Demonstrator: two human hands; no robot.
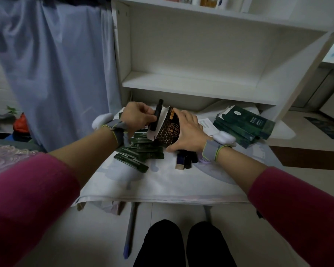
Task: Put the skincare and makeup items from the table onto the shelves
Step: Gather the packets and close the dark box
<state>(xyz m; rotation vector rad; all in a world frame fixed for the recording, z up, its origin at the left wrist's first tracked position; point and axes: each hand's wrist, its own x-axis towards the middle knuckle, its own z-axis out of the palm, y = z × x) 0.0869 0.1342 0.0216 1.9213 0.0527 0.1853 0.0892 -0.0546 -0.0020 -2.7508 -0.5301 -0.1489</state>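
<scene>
Left hand (138,115) fingers pinch a black tube (156,117) at the box mouth; right hand (185,130), at 3 o'clock, grips the black box (167,132); advise drawing the tube straight along the box axis, box held steady

Left hand (137,116) grips black tube (156,117) at open black box (167,130), right hand (187,132) holding box

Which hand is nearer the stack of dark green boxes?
Right. The right hand grips the black patterned carton beside the stack of dark green boxes; the left hand sits farther left, holding a black tube.
</scene>
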